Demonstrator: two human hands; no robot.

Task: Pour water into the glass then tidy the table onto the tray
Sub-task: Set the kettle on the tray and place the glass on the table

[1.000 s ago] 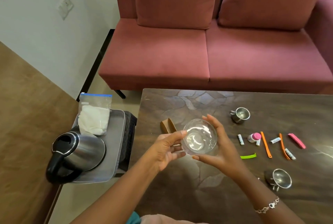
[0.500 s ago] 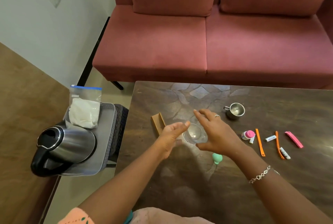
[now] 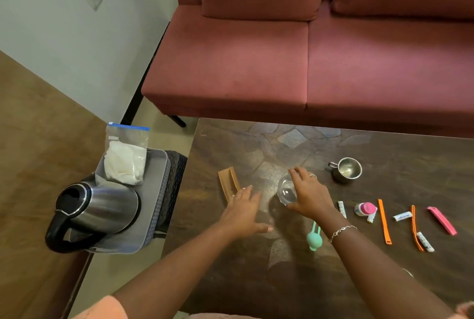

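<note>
Glass (image 3: 285,190) sits empty, I judge, gripped by my right hand (image 3: 313,195), left hand (image 3: 243,212) flat and free; kettle (image 3: 102,208) waits on the tray (image 3: 154,185), pouring and tidying both undone.

Soft, fairly dim, warm indoor light with no hard beams. A pale sheen lies on the dark stone-patterned table (image 3: 256,159) at 11 o'clock from the clear round glass (image 3: 286,191), whose rim catches thin highlights. A diffuse shadow sits at its 7 o'clock. Streaked reflections mark the brushed steel kettle (image 3: 107,205) at the frame's 9 o'clock. Detail is slightly soft, and the edges show mild wide-angle stretching.
</note>
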